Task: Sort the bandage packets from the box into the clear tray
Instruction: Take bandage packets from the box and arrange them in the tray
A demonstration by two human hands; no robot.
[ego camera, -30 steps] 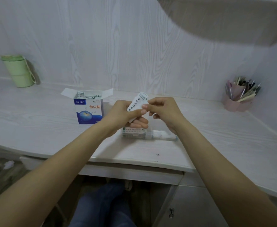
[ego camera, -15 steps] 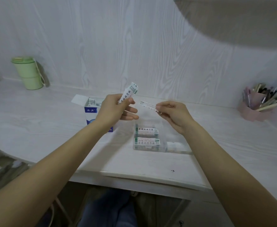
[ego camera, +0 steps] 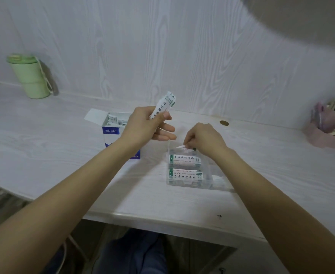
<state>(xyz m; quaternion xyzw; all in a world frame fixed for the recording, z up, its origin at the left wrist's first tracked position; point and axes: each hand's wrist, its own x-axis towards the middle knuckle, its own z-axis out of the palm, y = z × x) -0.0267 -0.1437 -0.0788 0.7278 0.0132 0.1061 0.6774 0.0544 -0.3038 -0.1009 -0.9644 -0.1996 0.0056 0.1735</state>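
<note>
Bandage packets (ego camera: pixel 184 159) lay flat in the clear tray (ego camera: pixel 190 185) on the desk (ego camera: pixel 53 155), filling two of its compartments one behind the other, printed faces up. A further single packet (ego camera: pixel 180 147) was pinched at its end between the thumb and fingertips of the right hand (ego camera: pixel 204 140), which hung knuckles-up over the far compartment of the tray; whether the packet already touched the tray floor could not be told. The right fingers were curled together on that packet.

The left hand (ego camera: pixel 146 125) was raised above the desk, between the box and the tray, holding a small stack of packets (ego camera: pixel 163 104) upright and tilted away, thumb pressed against the front, index finger behind. Its lower fingers were stretched out loosely and apart beneath the stack, touching nothing.

The blue and white box (ego camera: pixel 113 131) stood just left of the left hand, flaps open, with more packets visible inside. The left forearm hid its lower front.

To the right of the two filled compartments the tray held something white; it was too blurred to identify.

At the far left of the desk, against the wall, stood a green lidded cup (ego camera: pixel 31 76). At the far right sat a pink holder (ego camera: pixel 325 133) full of pens. A small round brass-coloured fitting (ego camera: pixel 224 122) was set into the desk behind the right hand.
</note>
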